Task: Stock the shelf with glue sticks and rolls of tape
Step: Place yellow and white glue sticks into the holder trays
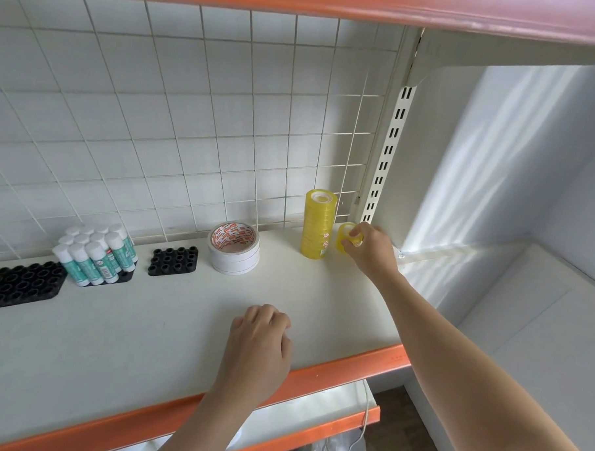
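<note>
A white shelf (148, 338) with an orange front edge holds the stock. My right hand (371, 250) grips a small yellow tape roll (344, 241) at the shelf's far right, just beside a tall stack of yellow tape rolls (318, 226). Left of the stack stand white double-sided tape rolls (234, 248), piled up. A cluster of white-capped glue sticks (95, 252) stands in a black holder at the left. My left hand (262, 339) rests on the shelf near its front edge, fingers curled, holding nothing.
A small empty black holder (173, 261) sits between the glue sticks and the white tape. A larger black holder (17, 286) lies at the far left. A wire grid (191, 118) backs the shelf; a slotted upright (389, 151) stands at right. Another shelf (299, 0) hangs overhead.
</note>
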Demonstrator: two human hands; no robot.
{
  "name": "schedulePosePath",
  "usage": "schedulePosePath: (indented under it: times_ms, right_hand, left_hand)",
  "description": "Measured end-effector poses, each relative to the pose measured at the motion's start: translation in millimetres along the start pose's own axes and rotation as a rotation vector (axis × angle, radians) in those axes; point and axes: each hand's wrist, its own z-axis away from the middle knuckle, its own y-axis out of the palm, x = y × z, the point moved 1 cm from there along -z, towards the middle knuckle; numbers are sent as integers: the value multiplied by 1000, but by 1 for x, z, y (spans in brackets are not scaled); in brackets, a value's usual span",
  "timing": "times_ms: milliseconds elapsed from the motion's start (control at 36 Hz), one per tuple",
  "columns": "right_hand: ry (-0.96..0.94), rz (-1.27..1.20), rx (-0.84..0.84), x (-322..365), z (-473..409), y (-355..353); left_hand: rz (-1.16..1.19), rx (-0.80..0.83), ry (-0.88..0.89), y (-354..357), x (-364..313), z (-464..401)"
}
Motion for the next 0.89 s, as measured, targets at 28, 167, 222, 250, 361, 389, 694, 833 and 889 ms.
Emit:
schedulePosePath:
  times_ms: [28, 167, 222, 250, 361, 389, 694, 833, 889]
  right_hand:
    - [1, 1, 4, 1, 0, 0]
    - [3, -6, 8, 1, 2, -2]
    - [-2, -3, 1, 0, 3, -2]
    - [-2, -3, -1, 0, 3, -1]
    - [8, 10, 13, 2, 2, -2]
    - [7, 15, 17, 2, 1, -3]
    - [26, 16, 52, 4, 2, -8]
    - [13, 1, 70, 5, 4, -9]
    - [13, 1, 71, 4, 4, -9]
  left_hand:
    - [0, 1, -1, -1, 0, 0]
    - [-1, 7, -4, -1, -1, 0]
    - [0, 11, -5, -1, -1, 0]
    - [-1, 13, -7, -1, -1, 1]
    - [-2, 16, -9, -1, 0, 0]
    - [-2, 13, -9, -1, 0, 0]
    - [-1, 24, -13, 0, 0, 0]
    - [-1, 26, -13, 0, 0, 0]
    - [-5, 31, -13, 0, -1, 0]
